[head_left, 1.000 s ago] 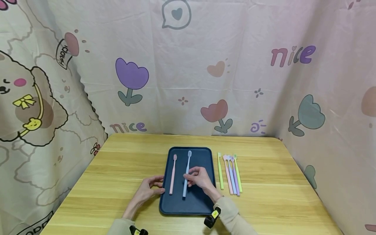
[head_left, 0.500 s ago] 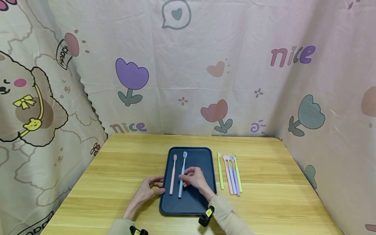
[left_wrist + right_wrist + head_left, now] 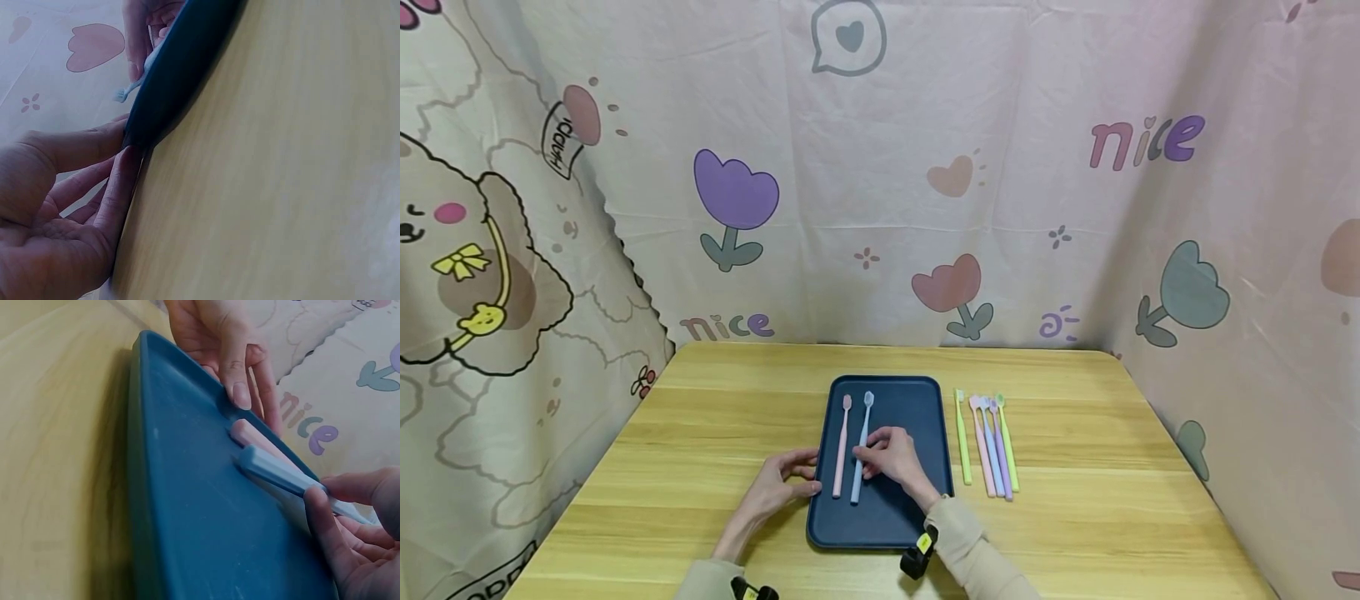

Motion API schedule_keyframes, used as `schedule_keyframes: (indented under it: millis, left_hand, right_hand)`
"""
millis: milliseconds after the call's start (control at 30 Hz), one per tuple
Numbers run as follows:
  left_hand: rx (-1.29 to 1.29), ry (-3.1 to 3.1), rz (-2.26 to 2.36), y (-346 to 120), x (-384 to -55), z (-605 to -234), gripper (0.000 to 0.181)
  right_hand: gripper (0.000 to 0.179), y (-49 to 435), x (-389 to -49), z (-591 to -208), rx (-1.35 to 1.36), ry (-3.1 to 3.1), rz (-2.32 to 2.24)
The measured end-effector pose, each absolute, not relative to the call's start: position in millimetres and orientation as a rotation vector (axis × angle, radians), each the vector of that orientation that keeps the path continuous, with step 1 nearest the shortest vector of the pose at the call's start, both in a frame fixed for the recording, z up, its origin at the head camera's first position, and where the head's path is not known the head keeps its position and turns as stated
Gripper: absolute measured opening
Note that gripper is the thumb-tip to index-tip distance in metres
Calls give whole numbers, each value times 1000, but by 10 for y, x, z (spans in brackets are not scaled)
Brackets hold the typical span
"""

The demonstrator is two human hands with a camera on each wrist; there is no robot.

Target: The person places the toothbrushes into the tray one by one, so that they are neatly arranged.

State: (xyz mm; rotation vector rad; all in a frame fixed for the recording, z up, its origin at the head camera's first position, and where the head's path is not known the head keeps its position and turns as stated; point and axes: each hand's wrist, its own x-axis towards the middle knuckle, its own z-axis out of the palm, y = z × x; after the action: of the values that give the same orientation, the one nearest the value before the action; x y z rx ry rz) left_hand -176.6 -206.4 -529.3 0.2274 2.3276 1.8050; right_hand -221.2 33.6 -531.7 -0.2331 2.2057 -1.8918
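Observation:
A light blue toothbrush (image 3: 857,483) lies between the thumb and fingers of my right hand (image 3: 897,459), over the dark blue tray (image 3: 887,525). In the right wrist view, the handle end of this blue toothbrush (image 3: 275,470) is slightly above the tray floor. Just left of it, a pink toothbrush (image 3: 841,450) rests on the tray, bristle head to the far side. My left hand (image 3: 778,485) holds the tray's left edge, its thumb at the rim and other fingers along the outside, as the left wrist view also shows for the left hand (image 3: 69,206).
Right of the tray, on the wooden table (image 3: 1097,467), lie a green toothbrush (image 3: 963,442) and a close row of pink (image 3: 982,450), blue (image 3: 992,450), purple (image 3: 1002,450) and green toothbrushes (image 3: 1010,450). A printed curtain (image 3: 865,192) hangs behind the table.
My right hand has carried the blue toothbrush left across the tray, nearer to the pink one, and it now stands more nearly parallel to it. The left hand has stayed at the tray's edge.

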Motion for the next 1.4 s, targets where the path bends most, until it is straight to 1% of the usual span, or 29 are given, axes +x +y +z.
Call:
schedule_keyframes:
  millis: [267, 633, 867, 1167, 1400]
  left_hand:
    - [213, 2336, 1799, -2062, -1771, -5300, 60]
    - [195, 2329, 1791, -2058, -1758, -5293, 61]
    - [181, 2334, 1791, -2049, -1757, -5290, 61]
    - [186, 2341, 1787, -2057, -1764, -5286, 61]
    - [189, 2363, 1768, -2047, -1771, -5285, 60]
  right_hand:
    - [20, 310, -2217, -5313, -268, 2267, -1872]
    - [16, 268, -2227, -5379, -251, 2375, -1827]
    - [22, 270, -2196, -5381, -291, 2420, -1836]
    - [37, 336, -2115, -5347, -376, 2390, -1812]
    - [38, 324, -2109, -5365, -357, 2367, -1796]
